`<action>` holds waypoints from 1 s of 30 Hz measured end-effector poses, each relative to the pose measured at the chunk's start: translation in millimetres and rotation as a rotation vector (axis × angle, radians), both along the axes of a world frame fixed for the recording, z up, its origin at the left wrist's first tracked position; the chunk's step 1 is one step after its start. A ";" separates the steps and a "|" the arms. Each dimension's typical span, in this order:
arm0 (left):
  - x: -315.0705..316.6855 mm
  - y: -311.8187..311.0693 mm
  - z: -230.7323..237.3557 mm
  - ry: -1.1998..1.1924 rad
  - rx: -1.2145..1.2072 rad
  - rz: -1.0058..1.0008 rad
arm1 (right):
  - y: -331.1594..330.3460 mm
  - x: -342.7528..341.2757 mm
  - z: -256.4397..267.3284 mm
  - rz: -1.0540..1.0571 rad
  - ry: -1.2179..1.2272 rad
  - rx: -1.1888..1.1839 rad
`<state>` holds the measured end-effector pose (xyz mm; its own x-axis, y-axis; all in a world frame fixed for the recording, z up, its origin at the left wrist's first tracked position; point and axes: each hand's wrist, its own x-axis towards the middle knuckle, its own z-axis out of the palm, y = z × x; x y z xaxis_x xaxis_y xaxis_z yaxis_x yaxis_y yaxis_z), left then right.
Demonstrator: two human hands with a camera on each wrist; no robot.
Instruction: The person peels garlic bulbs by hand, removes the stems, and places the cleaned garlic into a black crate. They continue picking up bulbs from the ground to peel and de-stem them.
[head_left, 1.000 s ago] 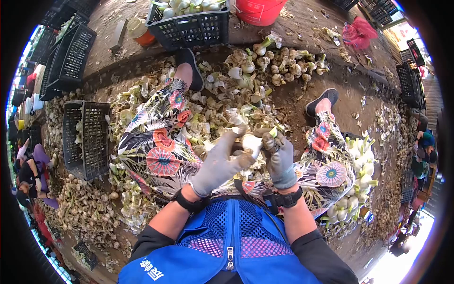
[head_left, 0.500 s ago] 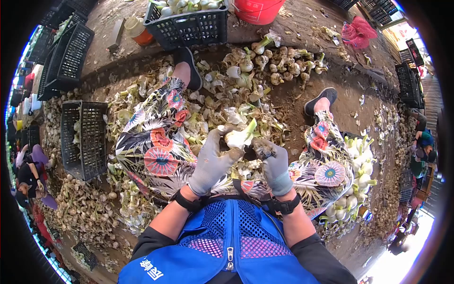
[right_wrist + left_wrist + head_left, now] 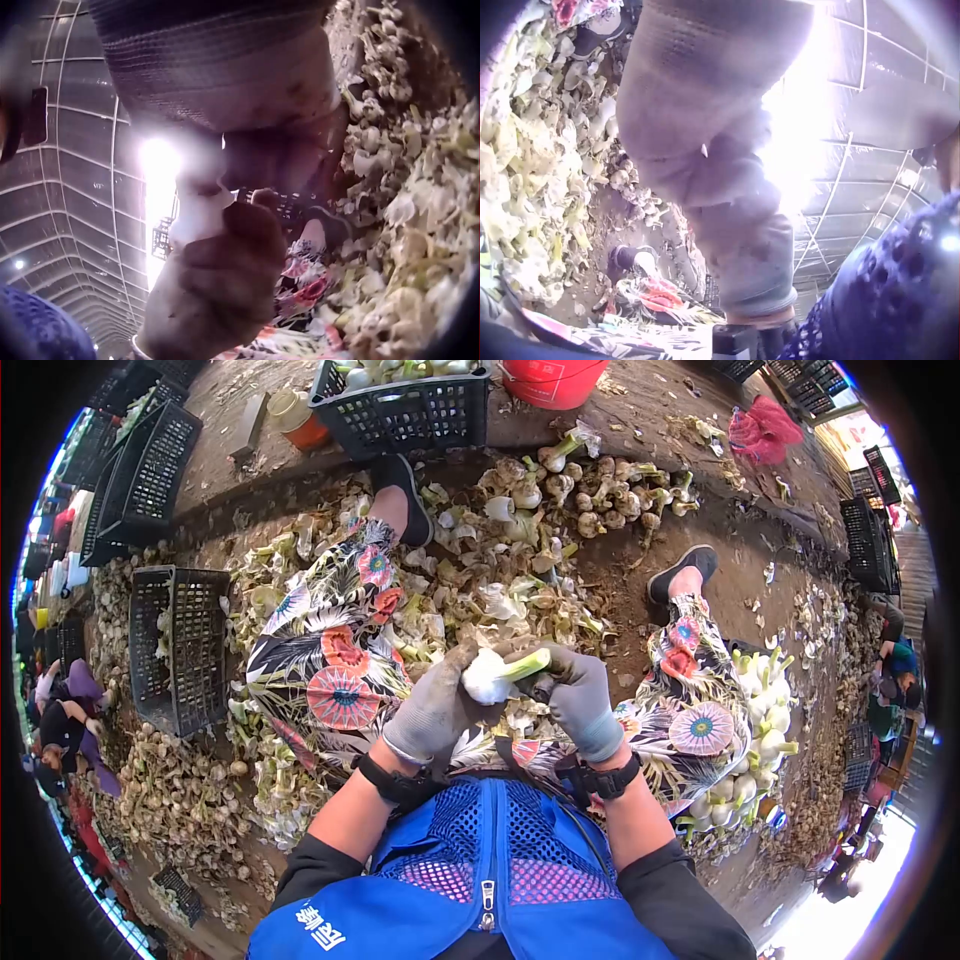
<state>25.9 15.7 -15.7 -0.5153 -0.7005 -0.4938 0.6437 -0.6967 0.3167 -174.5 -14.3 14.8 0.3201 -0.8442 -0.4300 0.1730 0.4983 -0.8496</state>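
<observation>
In the head view my gloved left hand (image 3: 432,708) grips a white garlic bulb (image 3: 487,678) in front of the lap. Its pale green stem (image 3: 530,663) points right and slightly up. My gloved right hand (image 3: 582,698) has curled fingers at the stem, the index finger reaching behind it and the thumb below. The soiled glove fingers partly hide the bulb's underside. The right wrist view has the bulb (image 3: 201,214) in the left hand's fingers, backlit. In the left wrist view the gloved hands (image 3: 705,142) overlap and hide the bulb.
Peeled garlic skins (image 3: 500,605) cover the ground between the feet. Unpeeled garlic bulbs (image 3: 615,495) lie farther ahead. A black crate (image 3: 400,418) of garlic and a red bucket (image 3: 550,382) stand in front. Another black crate (image 3: 182,650) is at left; trimmed garlic (image 3: 750,760) is piled at right.
The right hand moved off the bulb half a second ago and is now back at its stem. The bulb has come lower and left in the left hand, its stem tipping over toward the right.
</observation>
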 end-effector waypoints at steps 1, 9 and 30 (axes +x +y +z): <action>-1.0 -1.0 3.7 0.000 0.001 -0.001 | -4.1 -3.8 -4.2 0.079 0.136 -0.268; -15.4 2.5 29.8 -0.013 0.048 -0.213 | -0.6 -14.7 -9.5 -0.018 0.009 0.035; -23.9 28.1 80.1 -0.586 -0.404 0.167 | 13.1 -33.6 -71.2 -0.649 -0.349 0.274</action>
<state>2.0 43.8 64.4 -0.1162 -0.9323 -0.3424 0.3776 -0.3603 0.8530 -208.1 -1.2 -56.4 -0.0459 -0.7873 -0.6149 0.7356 0.3898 -0.5541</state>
